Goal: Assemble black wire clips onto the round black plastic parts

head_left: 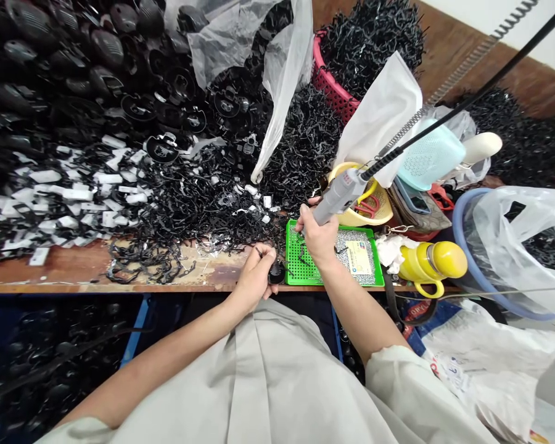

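My left hand point(255, 271) is closed on a small black plastic part point(276, 272) at the table's front edge, its fingertips pinched together. Wrapped round a grey electric screwdriver point(340, 196), my right hand point(318, 234) is just above a green tray point(292, 246). A coiled spring and a black cord run from the tool's top to the upper right. In the tray lie many small silvery screws point(367, 271), a yellowish card point(359, 256) and a few black pieces. The screwdriver's tip is hidden by my right hand.
Piled black clips point(185, 203), white parts point(78, 194) and black housings point(106, 80) cover the table's left and back. A pink basket point(326, 77) stands behind. On the right are a yellow basket point(383, 213), a yellow bottle point(432, 260) and a blue tub point(462, 216).
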Tool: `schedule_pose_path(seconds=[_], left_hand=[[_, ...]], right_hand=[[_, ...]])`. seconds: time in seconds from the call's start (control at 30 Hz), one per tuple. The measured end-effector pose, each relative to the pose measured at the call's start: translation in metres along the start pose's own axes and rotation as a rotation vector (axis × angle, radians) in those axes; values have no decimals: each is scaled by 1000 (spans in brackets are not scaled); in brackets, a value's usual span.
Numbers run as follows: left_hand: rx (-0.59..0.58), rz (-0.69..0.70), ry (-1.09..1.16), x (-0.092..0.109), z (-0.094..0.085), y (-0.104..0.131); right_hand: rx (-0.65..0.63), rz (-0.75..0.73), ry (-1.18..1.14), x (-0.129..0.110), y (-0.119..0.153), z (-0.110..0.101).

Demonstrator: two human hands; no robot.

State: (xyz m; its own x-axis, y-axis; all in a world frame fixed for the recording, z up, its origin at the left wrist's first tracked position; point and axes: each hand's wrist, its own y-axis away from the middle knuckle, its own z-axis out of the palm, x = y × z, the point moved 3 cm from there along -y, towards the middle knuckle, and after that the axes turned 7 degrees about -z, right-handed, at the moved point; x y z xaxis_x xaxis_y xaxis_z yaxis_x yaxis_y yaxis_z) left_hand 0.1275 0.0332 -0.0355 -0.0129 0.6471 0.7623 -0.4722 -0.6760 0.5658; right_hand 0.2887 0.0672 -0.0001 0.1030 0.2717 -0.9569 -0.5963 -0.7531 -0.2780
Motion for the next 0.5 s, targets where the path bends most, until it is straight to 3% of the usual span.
schedule_pose_path(seconds=[0.27, 0.5], left_hand=[[-42, 44, -104, 1, -2, 6], [17, 92, -313, -5, -3, 3]], right_hand=[[-11, -6, 25, -2, 4, 2], [-32, -16, 51, -4, 5, 3]])
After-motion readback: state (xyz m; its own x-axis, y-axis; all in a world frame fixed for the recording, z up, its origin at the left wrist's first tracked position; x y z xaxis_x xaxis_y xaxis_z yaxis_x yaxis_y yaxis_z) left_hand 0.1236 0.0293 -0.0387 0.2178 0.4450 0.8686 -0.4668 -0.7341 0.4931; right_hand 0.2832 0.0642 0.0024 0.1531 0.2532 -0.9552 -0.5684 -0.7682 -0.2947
